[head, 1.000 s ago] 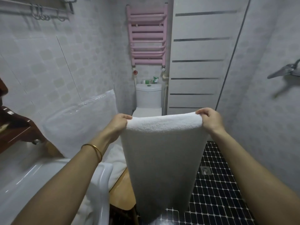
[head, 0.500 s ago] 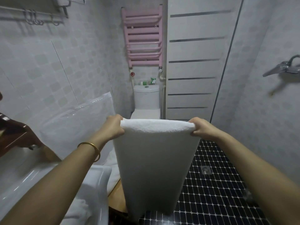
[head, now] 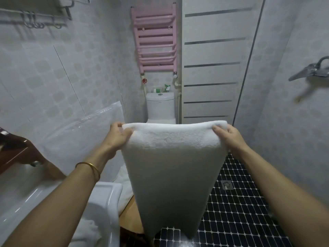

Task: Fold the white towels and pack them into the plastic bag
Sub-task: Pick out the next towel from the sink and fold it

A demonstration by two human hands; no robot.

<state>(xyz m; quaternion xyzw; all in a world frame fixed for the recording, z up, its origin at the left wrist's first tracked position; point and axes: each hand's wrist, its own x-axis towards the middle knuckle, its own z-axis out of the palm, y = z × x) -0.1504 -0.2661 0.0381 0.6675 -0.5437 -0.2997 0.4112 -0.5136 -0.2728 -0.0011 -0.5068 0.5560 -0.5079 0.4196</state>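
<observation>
White terry hangs lengthwise from my hands: the towel [head: 173, 168] droops straight down between them, my left hand [head: 116, 138] and right hand [head: 228, 138] pinching its upper corners, apart. Off my left hand leans the plastic bag [head: 80, 139], nearer that side.

White towel [head: 170, 168], pink radiator [head: 155, 41], black-tiled floor [head: 236, 211].
</observation>
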